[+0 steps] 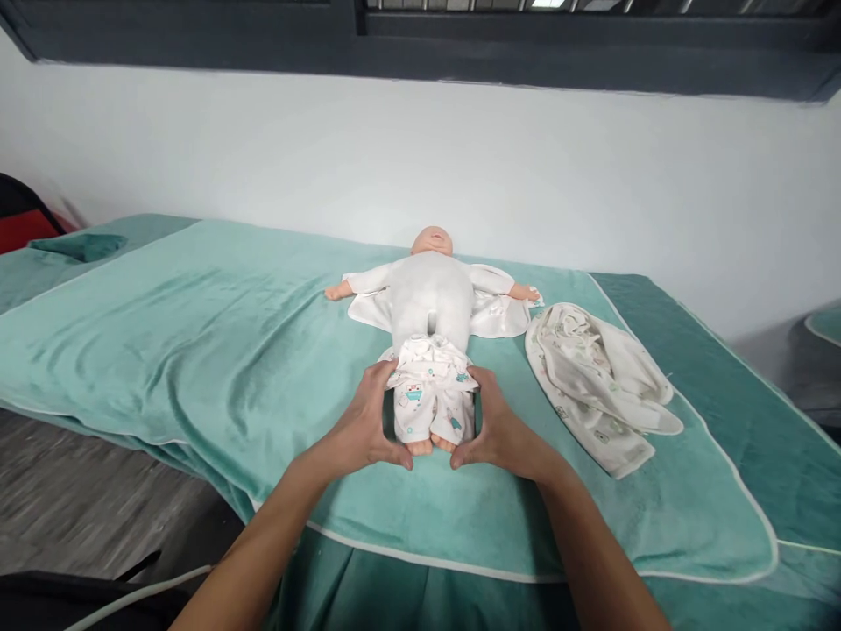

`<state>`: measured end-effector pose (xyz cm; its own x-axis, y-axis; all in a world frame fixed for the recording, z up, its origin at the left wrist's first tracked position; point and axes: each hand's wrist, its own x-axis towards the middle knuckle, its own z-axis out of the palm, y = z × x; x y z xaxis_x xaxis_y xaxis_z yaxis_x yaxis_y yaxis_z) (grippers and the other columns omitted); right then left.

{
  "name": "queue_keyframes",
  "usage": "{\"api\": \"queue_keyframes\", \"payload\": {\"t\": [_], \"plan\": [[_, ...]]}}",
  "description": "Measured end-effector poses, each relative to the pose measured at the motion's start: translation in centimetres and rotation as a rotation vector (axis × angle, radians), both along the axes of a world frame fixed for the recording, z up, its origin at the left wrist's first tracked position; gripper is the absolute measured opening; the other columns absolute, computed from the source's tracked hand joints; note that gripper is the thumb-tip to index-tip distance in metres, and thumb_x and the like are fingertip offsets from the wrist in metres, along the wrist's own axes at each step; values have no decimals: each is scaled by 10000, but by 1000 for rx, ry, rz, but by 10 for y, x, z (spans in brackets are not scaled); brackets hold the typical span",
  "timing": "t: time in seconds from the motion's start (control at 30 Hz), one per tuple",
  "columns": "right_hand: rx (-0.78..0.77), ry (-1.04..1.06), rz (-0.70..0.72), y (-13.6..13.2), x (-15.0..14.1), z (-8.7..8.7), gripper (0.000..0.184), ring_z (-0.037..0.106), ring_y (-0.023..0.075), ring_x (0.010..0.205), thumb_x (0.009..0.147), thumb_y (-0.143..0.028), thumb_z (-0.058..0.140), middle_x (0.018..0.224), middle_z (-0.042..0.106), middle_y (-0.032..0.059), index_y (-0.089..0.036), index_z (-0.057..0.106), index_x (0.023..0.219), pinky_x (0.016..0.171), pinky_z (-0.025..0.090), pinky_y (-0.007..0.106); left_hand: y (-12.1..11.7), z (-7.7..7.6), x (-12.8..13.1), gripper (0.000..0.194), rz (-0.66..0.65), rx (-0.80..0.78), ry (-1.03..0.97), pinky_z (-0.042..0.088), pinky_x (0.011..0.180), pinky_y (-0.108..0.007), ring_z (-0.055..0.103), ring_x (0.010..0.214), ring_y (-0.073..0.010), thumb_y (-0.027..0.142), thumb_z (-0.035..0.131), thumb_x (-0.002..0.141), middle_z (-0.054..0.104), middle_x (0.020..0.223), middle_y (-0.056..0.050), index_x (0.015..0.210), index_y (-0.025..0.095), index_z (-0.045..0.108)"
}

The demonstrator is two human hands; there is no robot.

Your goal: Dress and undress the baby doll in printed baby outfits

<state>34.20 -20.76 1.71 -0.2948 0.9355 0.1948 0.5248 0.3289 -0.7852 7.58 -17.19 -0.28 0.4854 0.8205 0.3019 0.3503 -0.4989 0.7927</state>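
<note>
Towel, teal and wide, covers the bed under everything. Next in size, a baby doll lies on its back at the middle, arms spread over an opened white top. A crumpled white garment lies just beside it on the right. Printed trousers sit bunched around the doll's legs, waistband below the bare torso, so they appear only partly on. The left hand and right hand each curl around 1 side of the trouser legs, gripping the fabric near the feet.

One doll is lying on one teal towel. One crumpled white garment is lying right of the doll. Two hands are showing.
</note>
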Motion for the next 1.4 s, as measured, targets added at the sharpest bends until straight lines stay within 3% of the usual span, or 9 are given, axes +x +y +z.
{"api": "queue_keyframes", "payload": {"t": [0.13,0.4,0.53,0.73,0.93,1.07,1.2,1.3,1.4], "plan": [[94,-53,-44,1,-6,-4,1261,393,410,1351,455,-629,930,1421,373,163,-264,247,1449,1138,342,579,-9,-1,9,1353,35,75,181,299,1168,-639,208,1482,-468,644,900,487,188,1536,-198,1567,311,157],[257,-55,-203,-6,-20,4,693,557,311,1123,720,-476,810,1185,535,114,-241,419,1242,977,479,481,0,2,18,958,162,260,165,385,1105,-526,470,1311,-362,477,857,654,487,1352,-153,1456,248,386],[246,-94,-287,-5,-24,10,482,591,269,960,747,-502,760,1012,587,69,-233,504,1055,853,501,419,-2,14,17,699,158,153,138,406,1060,-483,561,1225,-322,474,801,731,613,1298,-107,1331,266,508],[31,-132,-345,-16,-39,39,395,491,165,666,758,-577,703,713,553,-29,-236,512,813,608,388,285,-13,44,15,544,191,-241,-24,492,817,-345,644,962,-236,445,794,704,696,1068,-15,1166,261,573],[-249,28,-292,-38,-45,58,364,464,146,668,800,-515,659,677,510,-44,-218,473,704,581,338,259,-29,68,7,483,19,-608,-237,437,688,-267,595,744,-162,397,816,652,644,808,24,1008,217,544],[-465,237,-147,-50,-47,78,352,521,166,710,812,-522,674,750,594,-1,-177,610,794,626,386,276,-39,89,-4,418,-82,-727,-214,440,717,-266,598,765,-157,368,785,677,664,850,17,1008,204,590],[-591,285,189,-59,-43,110,413,554,176,763,824,-568,684,841,639,18,-167,683,923,688,415,285,-40,121,-26,296,-388,-642,110,449,731,-262,601,837,-178,255,698,701,681,959,13,994,224,666],[-552,35,416,-57,-39,137,456,514,156,714,824,-630,658,766,586,-5,-175,673,846,642,379,266,-35,153,-41,261,-639,-523,457,407,636,-247,560,759,-171,325,742,697,647,861,32,928,242,656],[-484,-284,499,-50,-43,169,479,528,159,736,809,-658,671,825,616,4,-187,680,899,634,355,258,-31,192,-47,363,-786,-414,707,320,564,-244,463,648,-138,469,796,682,549,724,47,887,226,621]]}}
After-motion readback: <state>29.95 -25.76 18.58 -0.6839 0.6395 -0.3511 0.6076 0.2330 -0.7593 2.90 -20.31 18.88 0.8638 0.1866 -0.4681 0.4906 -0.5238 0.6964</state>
